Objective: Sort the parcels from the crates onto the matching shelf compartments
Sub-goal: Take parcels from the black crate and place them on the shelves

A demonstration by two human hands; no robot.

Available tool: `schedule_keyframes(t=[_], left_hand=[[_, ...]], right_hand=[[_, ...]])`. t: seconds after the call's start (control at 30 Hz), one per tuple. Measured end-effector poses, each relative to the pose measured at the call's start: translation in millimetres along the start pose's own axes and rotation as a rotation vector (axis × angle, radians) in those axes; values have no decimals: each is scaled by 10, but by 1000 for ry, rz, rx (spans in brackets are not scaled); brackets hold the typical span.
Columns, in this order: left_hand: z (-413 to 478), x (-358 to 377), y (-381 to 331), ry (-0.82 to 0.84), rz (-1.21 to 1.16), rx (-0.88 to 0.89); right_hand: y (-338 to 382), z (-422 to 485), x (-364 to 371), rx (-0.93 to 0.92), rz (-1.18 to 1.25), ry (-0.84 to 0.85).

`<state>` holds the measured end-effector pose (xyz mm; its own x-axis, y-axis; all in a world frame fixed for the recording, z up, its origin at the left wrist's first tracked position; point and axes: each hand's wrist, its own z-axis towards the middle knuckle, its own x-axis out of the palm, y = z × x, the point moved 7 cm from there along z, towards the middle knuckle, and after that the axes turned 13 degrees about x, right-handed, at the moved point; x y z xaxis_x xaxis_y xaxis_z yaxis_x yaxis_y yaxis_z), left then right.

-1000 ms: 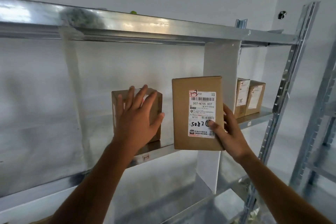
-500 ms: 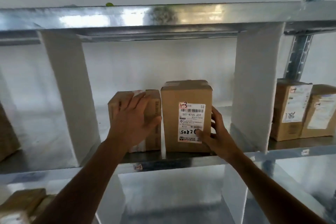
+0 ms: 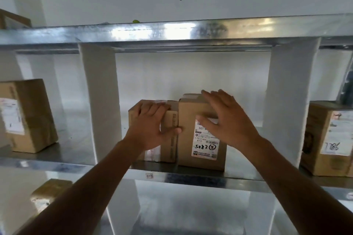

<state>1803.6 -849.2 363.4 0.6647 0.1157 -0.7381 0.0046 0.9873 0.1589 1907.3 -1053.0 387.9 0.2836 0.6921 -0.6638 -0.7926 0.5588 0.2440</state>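
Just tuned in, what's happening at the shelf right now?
A person is settling two parcels side by side in the middle compartment of the metal shelf. The left hand lies flat on the shorter box; the right hand is spread open against the taller labelled box, which stands upright on the shelf. Neither hand closes a grip on its box. More boxes sit in the compartments on either side.

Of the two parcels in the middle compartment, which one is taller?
The right parcel, with the white label facing out and the right hand on it. Its top stands above the left parcel, under the left hand.
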Motion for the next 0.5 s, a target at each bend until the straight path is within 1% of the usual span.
schedule_keyframes(t=[0.03,0.1,0.23,0.37,0.43,0.5], left_hand=[[5,11,13,1,-4,-16],[29,37,28,23,3,-32],[37,57,24,25,3,-30],[39,25,65,19,-29,-17],[11,-16,89,-9,-50,-40],[-47,-76,35,-42,-28,-21]], right_hand=[[50,23,40,-47,-83,26],[57,48,93,-80,-158,38],[4,26,100,-83,-157,-1],[23,3,174,-37,-118,-16],[0,-2,202,-25,-123,-33],[4,-41,207,-30,-143,-61]])
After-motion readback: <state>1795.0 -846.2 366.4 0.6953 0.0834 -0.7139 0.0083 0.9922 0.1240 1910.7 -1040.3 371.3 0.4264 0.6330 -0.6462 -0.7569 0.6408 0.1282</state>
